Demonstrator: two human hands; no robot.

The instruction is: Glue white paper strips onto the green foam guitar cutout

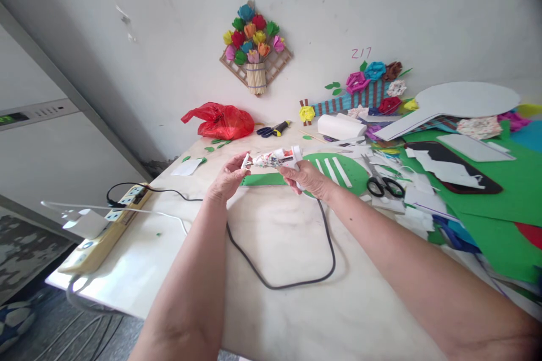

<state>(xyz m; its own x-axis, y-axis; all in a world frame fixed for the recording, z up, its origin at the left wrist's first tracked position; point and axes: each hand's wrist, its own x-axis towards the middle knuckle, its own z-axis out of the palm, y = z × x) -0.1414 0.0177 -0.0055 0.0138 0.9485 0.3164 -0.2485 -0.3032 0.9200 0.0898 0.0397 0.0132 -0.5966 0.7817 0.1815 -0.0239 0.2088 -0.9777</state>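
My right hand (307, 177) is closed round the grip of a white glue gun (277, 158) held level above the table, its nozzle pointing left. My left hand (230, 176) is pinched at the nozzle end of the gun, fingers together on a small white piece I cannot make out. The gun's black cord (279, 285) loops across the pale tabletop (296, 304) towards a yellow power strip (105, 225) at the left edge. A green paper strip (262, 180) lies just beneath my hands.
Black-handled scissors (383, 185) lie right of my hands by a green disc (342, 172) with white stripes. Green sheets (499, 203) and paper scraps cover the right side. A red plastic bag (220, 121), blue-yellow scissors (273, 130), a white roll (341, 126) and paper flowers (372, 87) stand along the wall.
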